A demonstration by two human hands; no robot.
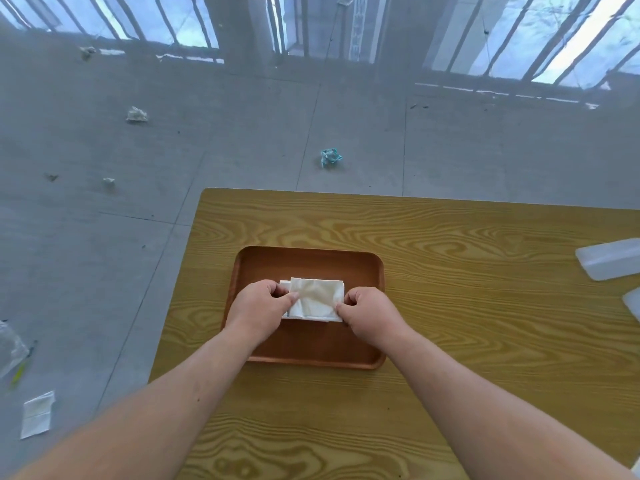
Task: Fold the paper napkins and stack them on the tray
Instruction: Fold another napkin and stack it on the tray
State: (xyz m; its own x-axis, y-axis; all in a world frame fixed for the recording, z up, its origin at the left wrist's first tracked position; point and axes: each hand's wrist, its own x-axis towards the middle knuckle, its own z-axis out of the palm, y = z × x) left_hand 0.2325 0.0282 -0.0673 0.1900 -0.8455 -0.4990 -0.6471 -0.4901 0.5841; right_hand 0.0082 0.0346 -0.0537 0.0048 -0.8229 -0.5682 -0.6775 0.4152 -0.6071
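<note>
A brown wooden tray [304, 263] lies on the wood-grain table [467, 271]. In its middle sits a small stack of folded white paper napkins [317, 299]. My left hand [261, 308] pinches the top napkin at its left edge. My right hand [369, 315] pinches the same napkin at its lower right corner. The top napkin lies slightly askew over the ones beneath, whose edges peek out at the left and bottom.
Two translucent plastic packs [609, 259] lie at the table's right edge. Crumpled tissues [136, 115] and a teal wad [330, 157] litter the grey floor beyond. A flat napkin [37, 414] lies on the floor at left. The table's left edge runs close to the tray.
</note>
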